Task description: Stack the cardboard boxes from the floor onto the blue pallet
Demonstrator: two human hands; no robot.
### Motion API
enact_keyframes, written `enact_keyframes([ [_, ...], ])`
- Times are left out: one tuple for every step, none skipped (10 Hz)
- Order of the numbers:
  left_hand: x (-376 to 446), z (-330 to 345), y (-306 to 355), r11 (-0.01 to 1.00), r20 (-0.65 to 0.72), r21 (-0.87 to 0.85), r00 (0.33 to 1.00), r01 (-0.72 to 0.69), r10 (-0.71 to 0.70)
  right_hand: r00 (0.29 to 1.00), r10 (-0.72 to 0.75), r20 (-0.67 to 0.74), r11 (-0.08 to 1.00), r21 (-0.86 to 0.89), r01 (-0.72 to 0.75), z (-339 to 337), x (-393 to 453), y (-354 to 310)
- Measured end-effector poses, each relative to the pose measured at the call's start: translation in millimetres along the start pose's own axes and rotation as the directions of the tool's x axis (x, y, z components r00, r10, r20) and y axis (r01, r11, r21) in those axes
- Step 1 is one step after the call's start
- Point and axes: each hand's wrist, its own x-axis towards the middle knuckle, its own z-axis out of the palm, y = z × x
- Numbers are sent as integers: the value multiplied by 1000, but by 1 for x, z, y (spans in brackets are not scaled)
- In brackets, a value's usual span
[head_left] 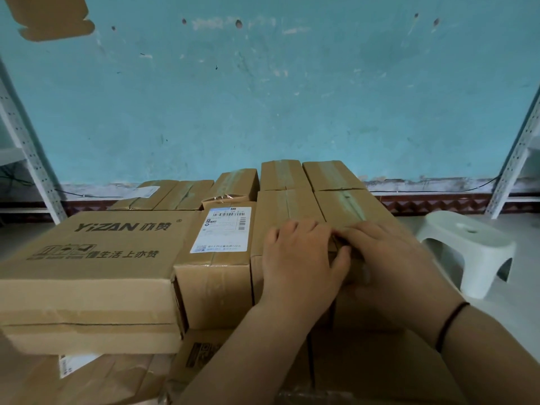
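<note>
Several brown cardboard boxes are stacked in front of me. A wide printed box (87, 258) lies at the left, and a box with a white shipping label (216, 258) stands beside it. My left hand (301, 258) and my right hand (388, 255) rest side by side, palms down, on top of two taped boxes (344, 209) at the right of the stack. The fingers lie fairly flat and point away from me. The blue pallet is hidden under the boxes.
A white plastic stool (467, 247) stands on the floor at the right. Grey metal shelf uprights flank the scene, one on the left (32, 159) and one on the right (514, 159). A teal wall (277, 97) rises close behind the stack.
</note>
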Motion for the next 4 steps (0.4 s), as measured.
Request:
enact_keyframes([
  [1, -4, -2, 999, 19, -34, 1000, 23, -22, 1000, -4, 9, 1000, -1, 4, 0, 2, -1],
  [0, -15, -6, 991, 74, -131, 997, 33, -23, 998, 12, 60, 1000, -13, -12, -4, 4, -4],
  [-6, -30, -20, 969, 19, -212, 992, 124, -123, 998, 15, 61, 1000, -27, -13, -11, 2, -8],
  [-11, -49, -51, 870, -20, -396, 944, 295, -329, 1000, 30, 8, 947, 319, -31, -27, 4, -27],
])
